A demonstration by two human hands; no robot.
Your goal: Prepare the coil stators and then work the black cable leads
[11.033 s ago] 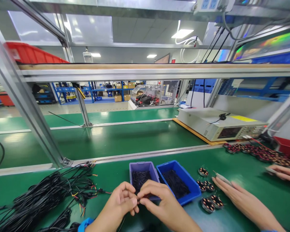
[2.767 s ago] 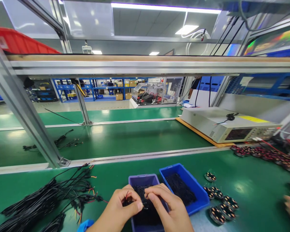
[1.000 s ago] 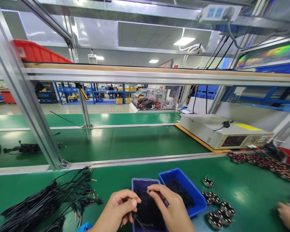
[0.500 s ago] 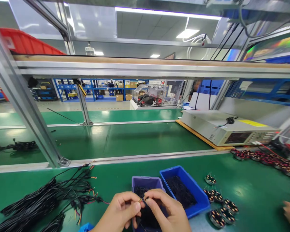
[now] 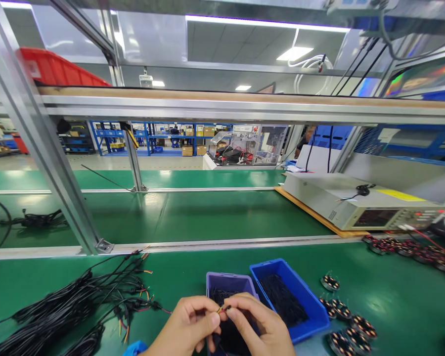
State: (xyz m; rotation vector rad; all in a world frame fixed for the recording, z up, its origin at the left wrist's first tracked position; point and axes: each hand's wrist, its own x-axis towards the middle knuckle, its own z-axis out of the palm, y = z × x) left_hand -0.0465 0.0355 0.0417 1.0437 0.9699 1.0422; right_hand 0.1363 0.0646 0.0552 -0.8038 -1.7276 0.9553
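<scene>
My left hand [image 5: 193, 324] pinches the thin coloured wires [image 5: 221, 311] at the end of a black cable between thumb and forefinger. Close beside it, my right hand [image 5: 259, 324] has thumb and forefinger closed on a small black piece [image 5: 228, 307] at those wires; its exact kind is too small to tell. Both hands are over a purple bin [image 5: 232, 275] holding black pieces. Just right of that is a blue bin [image 5: 317, 324] with thin black pieces inside. Black cables [image 5: 55, 311] with bared coloured wire ends lie in a bundle to the left.
Several round copper-wound parts [image 5: 343, 341] sit right of the blue bin, with a long row of more [image 5: 404, 249] behind. A grey bench instrument [image 5: 356, 198] stands on a wooden board. A metal upright [image 5: 59, 148] and shelf beam [image 5: 222, 109] frame the bench.
The view has shifted slightly, so the scene sits a little further right. Slightly more coloured wire shows between my fingertips. Another person's hand at the right edge has mostly left the view.
</scene>
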